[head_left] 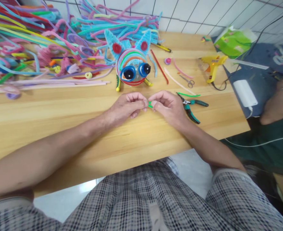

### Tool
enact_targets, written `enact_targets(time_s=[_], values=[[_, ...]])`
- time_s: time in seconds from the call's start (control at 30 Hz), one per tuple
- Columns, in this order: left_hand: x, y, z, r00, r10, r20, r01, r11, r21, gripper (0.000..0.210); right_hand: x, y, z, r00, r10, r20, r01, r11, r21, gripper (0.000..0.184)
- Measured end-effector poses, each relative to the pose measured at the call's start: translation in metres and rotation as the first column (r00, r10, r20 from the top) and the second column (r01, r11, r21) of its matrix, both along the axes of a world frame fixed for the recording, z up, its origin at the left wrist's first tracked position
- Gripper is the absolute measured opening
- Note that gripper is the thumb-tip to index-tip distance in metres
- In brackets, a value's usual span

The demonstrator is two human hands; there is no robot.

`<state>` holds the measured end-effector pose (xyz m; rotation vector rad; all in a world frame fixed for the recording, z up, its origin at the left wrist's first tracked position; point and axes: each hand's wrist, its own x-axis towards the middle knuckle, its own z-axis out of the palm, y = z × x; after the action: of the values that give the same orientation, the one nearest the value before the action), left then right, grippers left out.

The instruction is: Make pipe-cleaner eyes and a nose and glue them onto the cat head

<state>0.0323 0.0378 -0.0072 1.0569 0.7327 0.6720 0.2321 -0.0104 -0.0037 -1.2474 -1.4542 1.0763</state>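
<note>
Between my fingertips is a short green pipe cleaner (150, 105), bent into a small shape and mostly covered by the fingers. My left hand (131, 105) pinches at its left side, thumb against forefinger. My right hand (166, 106) pinches its right side the same way. Just beyond the hands stands a creature made of coiled pipe cleaners (132, 65), with blue ears, red inner-ear spots and big blue-and-black eyes. Pliers with teal and black handles (190, 106) lie close to the right hand, beside a loose green pipe cleaner strip (188, 94).
Heaps of coloured pipe cleaners (47, 41) cover the back left. Small scissors (188, 81), a red pipe cleaner (160, 67) and a yellow glue gun (213, 65) with its cord lie right. A white power adapter (245, 93) and another person's arm (277, 99) are beyond the table's right edge.
</note>
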Motion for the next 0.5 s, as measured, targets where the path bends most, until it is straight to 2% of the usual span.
enact_targets(time_s=[0.17,0.3,0.5], values=[[0.0003,-0.0046,0.0037,0.998,0.064,-0.019,-0.064,0.998,0.014,0.017,0.0026,0.0029,0.0009,0.993,-0.029,-0.113,0.028,1.0,-0.008,0.027],[0.0007,-0.0077,0.0068,0.99,0.139,-0.003,-0.139,0.99,0.014,0.02,0.0035,0.0034,-0.0015,0.995,-0.036,-0.094,0.032,0.998,-0.049,0.032],[0.0,-0.0077,0.0082,0.993,0.119,0.002,-0.119,0.993,0.007,0.022,0.0004,0.0032,-0.0047,0.995,0.01,-0.101,-0.012,1.0,-0.02,0.031]])
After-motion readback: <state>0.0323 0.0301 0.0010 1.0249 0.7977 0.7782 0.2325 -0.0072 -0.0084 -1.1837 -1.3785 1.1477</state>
